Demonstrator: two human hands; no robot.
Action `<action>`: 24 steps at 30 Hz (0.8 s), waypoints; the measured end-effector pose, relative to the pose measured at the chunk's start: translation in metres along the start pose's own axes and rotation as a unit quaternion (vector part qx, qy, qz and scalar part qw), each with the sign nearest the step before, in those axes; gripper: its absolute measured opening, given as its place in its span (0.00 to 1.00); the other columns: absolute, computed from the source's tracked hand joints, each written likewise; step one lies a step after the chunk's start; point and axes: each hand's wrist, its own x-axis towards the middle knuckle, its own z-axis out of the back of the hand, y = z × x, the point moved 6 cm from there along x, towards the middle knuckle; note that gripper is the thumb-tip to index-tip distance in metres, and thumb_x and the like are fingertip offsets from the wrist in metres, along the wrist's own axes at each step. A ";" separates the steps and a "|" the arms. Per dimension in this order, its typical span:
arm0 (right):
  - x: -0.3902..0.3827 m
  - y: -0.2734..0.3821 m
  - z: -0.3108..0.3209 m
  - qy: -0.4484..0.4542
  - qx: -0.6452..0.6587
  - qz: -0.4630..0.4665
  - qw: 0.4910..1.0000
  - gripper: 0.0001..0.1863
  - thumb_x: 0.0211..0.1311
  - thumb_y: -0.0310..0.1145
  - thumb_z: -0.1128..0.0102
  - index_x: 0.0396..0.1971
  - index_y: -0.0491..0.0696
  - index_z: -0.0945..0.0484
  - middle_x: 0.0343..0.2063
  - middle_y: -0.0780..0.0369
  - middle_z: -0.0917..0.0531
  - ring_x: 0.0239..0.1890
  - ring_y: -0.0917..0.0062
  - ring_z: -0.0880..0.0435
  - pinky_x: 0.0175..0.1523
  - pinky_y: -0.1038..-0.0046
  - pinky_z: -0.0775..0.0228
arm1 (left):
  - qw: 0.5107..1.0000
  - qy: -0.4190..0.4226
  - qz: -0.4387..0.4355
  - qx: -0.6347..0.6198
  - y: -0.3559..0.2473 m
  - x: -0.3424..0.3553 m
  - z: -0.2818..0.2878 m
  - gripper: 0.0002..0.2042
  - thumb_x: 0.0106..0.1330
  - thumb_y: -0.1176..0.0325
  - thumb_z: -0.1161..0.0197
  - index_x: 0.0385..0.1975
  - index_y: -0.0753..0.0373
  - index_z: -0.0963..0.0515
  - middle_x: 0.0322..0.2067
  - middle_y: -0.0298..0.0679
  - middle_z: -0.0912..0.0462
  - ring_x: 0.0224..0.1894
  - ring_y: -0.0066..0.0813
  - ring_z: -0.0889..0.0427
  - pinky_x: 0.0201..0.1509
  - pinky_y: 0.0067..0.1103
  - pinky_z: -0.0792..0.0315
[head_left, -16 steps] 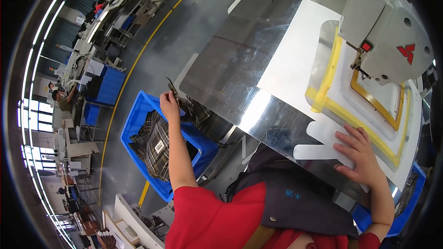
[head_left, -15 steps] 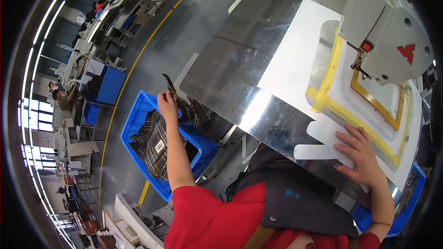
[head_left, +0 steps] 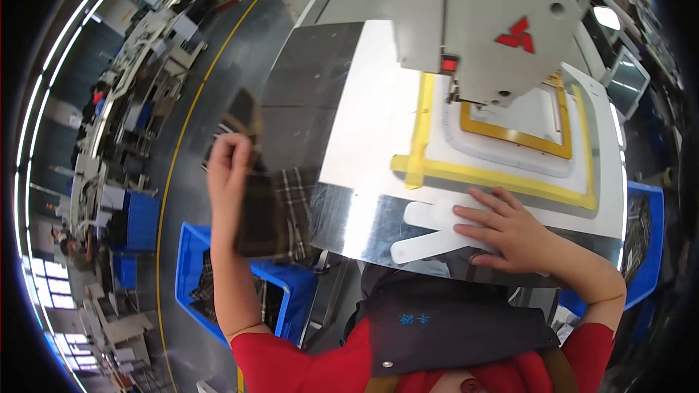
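My left hand (head_left: 228,161) is closed on the top of a dark brown plaid fabric piece (head_left: 291,200), which hangs down past the left edge of the metal worktable (head_left: 349,222). Motion smears part of the cloth. My right hand (head_left: 502,231) lies with fingers spread on a white plate with two rounded tongues (head_left: 422,246), at the table's near edge. Beyond that hand, a gold-coloured rectangular frame (head_left: 513,136) sits under the head of a sewing machine (head_left: 502,36). Yellow tape (head_left: 495,179) borders the white surface around the frame.
A blue bin (head_left: 191,247) holding plaid cloth stands below my left forearm. Another blue bin (head_left: 646,247) with similar cloth is at the right. A screen (head_left: 628,80) stands at the far right. Workbenches and people line the left side, beyond a yellow floor line (head_left: 175,153).
The view has turned to the right. My left hand has brought the plaid fabric piece up from beside the left bin to the table's left edge. My right hand stays on the white plate.
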 end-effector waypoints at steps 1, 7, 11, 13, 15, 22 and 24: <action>-0.002 0.001 0.002 -0.009 -0.006 -0.012 1.000 0.31 0.56 0.46 0.36 0.60 0.55 0.31 0.67 0.64 0.37 0.71 0.61 0.45 0.69 0.49 0.52 | 0.999 0.042 -0.006 0.014 -0.010 0.007 -0.034 0.06 0.71 0.67 0.44 0.34 0.63 0.27 0.26 0.28 0.29 0.29 0.13 0.34 0.33 0.13 0.38; -0.008 0.006 0.003 -0.014 -0.002 0.019 1.000 0.28 0.63 0.49 0.43 0.60 0.53 0.30 0.66 0.63 0.35 0.70 0.65 0.41 0.69 0.55 0.49 | 0.950 0.246 -0.093 0.166 0.000 0.022 -0.168 0.10 0.67 0.65 0.42 0.39 0.66 0.25 0.32 0.40 0.22 0.35 0.36 0.23 0.42 0.28 0.29; 0.008 -0.027 0.017 -0.032 0.105 -0.016 0.994 0.24 0.64 0.42 0.45 0.59 0.51 0.30 0.65 0.61 0.33 0.68 0.65 0.38 0.69 0.57 0.46 | 0.934 0.177 -0.175 0.255 -0.005 0.044 -0.185 0.15 0.61 0.59 0.35 0.38 0.65 0.23 0.37 0.43 0.21 0.44 0.43 0.23 0.47 0.32 0.29; 0.027 -0.045 0.029 -0.123 -0.097 -0.002 0.988 0.21 0.62 0.34 0.46 0.56 0.50 0.28 0.62 0.60 0.30 0.66 0.66 0.34 0.67 0.59 0.43 | 0.916 0.083 -0.222 0.324 -0.006 0.059 -0.183 0.18 0.56 0.57 0.30 0.35 0.66 0.22 0.34 0.41 0.20 0.40 0.38 0.21 0.45 0.29 0.28; 0.052 -0.041 0.038 -0.148 -0.168 0.059 0.973 0.20 0.61 0.32 0.47 0.55 0.50 0.27 0.62 0.61 0.29 0.65 0.67 0.33 0.66 0.61 0.41 | 0.928 0.224 -0.076 0.288 0.007 0.081 -0.183 0.17 0.56 0.59 0.29 0.35 0.67 0.22 0.32 0.38 0.21 0.36 0.33 0.22 0.44 0.25 0.28; 0.101 -0.024 0.019 -0.126 -0.267 0.200 0.934 0.20 0.60 0.31 0.49 0.53 0.44 0.27 0.55 0.57 0.24 0.60 0.65 0.26 0.64 0.63 0.37 | 0.909 0.378 0.154 -0.089 0.019 0.101 -0.190 0.13 0.57 0.70 0.30 0.39 0.67 0.22 0.31 0.32 0.19 0.34 0.16 0.23 0.41 0.16 0.28; 0.103 -0.028 0.009 -0.122 -0.225 0.179 0.950 0.19 0.60 0.30 0.49 0.51 0.43 0.27 0.54 0.56 0.23 0.58 0.64 0.25 0.63 0.64 0.35 | 0.917 0.368 0.127 0.085 0.015 0.106 -0.198 0.17 0.56 0.69 0.29 0.44 0.69 0.23 0.36 0.37 0.17 0.40 0.23 0.21 0.46 0.20 0.27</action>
